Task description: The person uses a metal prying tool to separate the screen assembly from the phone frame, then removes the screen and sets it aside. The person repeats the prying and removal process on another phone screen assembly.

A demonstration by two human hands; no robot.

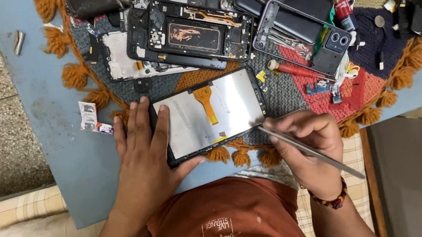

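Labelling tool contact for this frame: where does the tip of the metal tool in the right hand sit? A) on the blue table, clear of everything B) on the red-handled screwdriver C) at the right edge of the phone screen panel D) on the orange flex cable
C: the right hand holds the thin metal tool with its tip at the right edge of the screen panel, which the left hand presses flat.
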